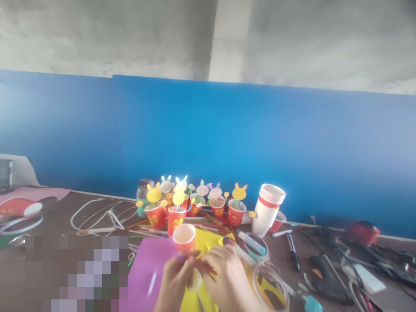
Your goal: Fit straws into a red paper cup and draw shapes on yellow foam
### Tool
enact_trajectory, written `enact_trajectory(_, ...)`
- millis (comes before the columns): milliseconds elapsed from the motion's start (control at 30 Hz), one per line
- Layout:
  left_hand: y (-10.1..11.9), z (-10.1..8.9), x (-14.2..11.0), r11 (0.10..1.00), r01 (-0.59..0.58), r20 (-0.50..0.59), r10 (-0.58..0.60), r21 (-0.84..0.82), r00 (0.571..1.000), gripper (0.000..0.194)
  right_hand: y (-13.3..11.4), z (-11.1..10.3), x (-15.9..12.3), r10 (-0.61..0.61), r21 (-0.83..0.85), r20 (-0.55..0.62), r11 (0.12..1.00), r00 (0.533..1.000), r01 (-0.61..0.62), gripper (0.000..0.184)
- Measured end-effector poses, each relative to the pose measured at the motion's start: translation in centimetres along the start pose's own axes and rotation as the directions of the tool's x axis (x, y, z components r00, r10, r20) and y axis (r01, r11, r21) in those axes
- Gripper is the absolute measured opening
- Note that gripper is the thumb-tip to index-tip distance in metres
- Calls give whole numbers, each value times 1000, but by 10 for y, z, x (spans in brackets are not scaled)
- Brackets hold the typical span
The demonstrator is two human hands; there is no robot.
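My left hand [175, 279] and my right hand [222, 271] meet low in the middle of the view, fingers of both pinched together. At the fingertips there is a thin purple piece [180, 256] by the left and a bit of orange-red between them, too small and blurred to name. Just beyond my fingers stands a red paper cup [184, 236] with a white inside, its lower part hidden. Beneath my hands lie a purple sheet [146, 264] and a yellow sheet [208, 240]. A roll of clear tape [195, 281] partly shows between my wrists.
Behind stand several red cups [236, 213] holding paper animal heads on stems. To their right is a leaning stack of white cups [264, 212]. Coloured sticks, pens, a tape ring [271, 286], a black glue gun [329, 277] and cables [104, 219] lie about. A blue partition [227, 138] closes the back.
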State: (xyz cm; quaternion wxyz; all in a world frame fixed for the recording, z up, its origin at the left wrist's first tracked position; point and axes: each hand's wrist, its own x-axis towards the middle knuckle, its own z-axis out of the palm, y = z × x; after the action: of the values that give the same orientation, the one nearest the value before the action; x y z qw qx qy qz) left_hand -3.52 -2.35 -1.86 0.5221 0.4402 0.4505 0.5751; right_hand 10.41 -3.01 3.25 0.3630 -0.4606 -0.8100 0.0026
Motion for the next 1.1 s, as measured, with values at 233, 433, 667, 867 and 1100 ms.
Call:
enact_trajectory(233, -2, 1, 1, 1000, 4, -13, -4, 4, 1000, 56, 2, 0, -2, -38, 28, -48, 999, 998, 39, 21)
enact_trajectory(433, -5, 1, 1, 1000, -4, 36, 5, -25, 999, 55, 1, 4, -2, -30, 54, -82, 998, 996, 35, 24)
enact_trajectory(667, 7, 1, 2, 1000, 14, -30, -15, -21, 999, 58, 1, -12, 5, 38, 61, 43, 997, 998, -40, 18)
enact_trajectory(867, 3, 1, 1, 1000, 21, 43, -21, -3, 999, 59, -2, -6, 2, -27, 47, -10, 999, 1000, 27, 22)
enact_trajectory(1100, -3, -4, 6, 996, 2, -19, -4, -86, 1000, 57, 4, -8, 4, -49, 46, -1, 998, 999, 49, 11)
